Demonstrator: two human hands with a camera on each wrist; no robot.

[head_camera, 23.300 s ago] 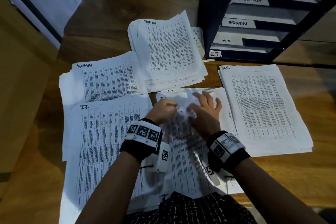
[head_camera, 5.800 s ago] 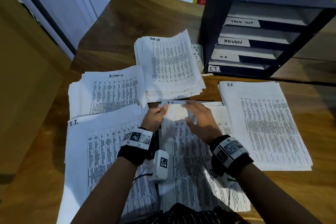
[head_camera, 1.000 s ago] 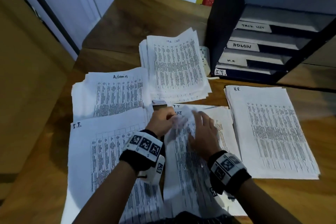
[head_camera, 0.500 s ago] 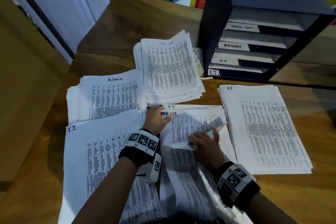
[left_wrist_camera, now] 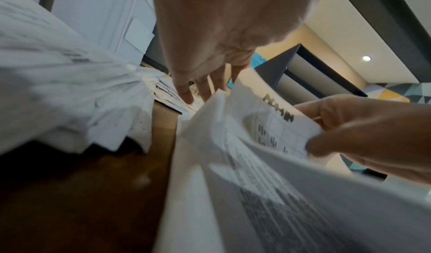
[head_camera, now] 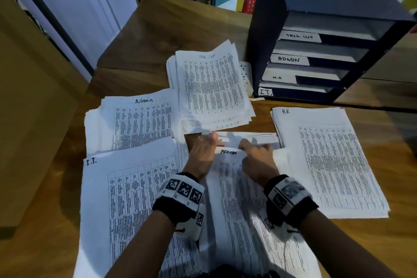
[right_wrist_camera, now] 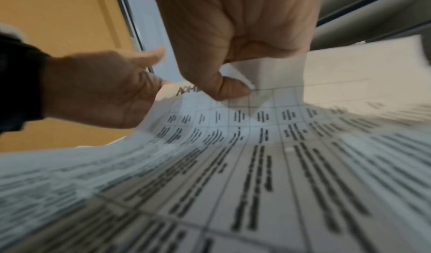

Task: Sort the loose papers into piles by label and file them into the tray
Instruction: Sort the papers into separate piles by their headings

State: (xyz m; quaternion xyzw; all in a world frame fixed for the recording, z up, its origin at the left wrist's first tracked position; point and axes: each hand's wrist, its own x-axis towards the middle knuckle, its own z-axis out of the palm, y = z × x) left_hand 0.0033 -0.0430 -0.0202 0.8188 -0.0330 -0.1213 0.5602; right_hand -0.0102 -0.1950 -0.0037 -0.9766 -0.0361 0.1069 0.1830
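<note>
From the head camera, the right hand (head_camera: 257, 162) pinched the top edge of the ADMIN sheet (head_camera: 234, 187), its long axis running 6 to 12 o'clock, header away; the unsorted stack beneath was mostly hidden. The tray (head_camera: 316, 56) stood at 1 o'clock. In the left wrist view, the left hand (left_wrist_camera: 210, 54) hung with fingers straight, loose. The right wrist view was blurred; the thumb (right_wrist_camera: 224, 87) pressed the sheet.

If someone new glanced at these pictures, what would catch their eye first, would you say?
Probably the right hand pinching the top edge of a sheet labelled ADMIN, lifted from the unsorted stack in the middle, with the left hand open beside it. Around them lie four labelled piles, and the dark tray with labelled slots stands at the back right.
</note>
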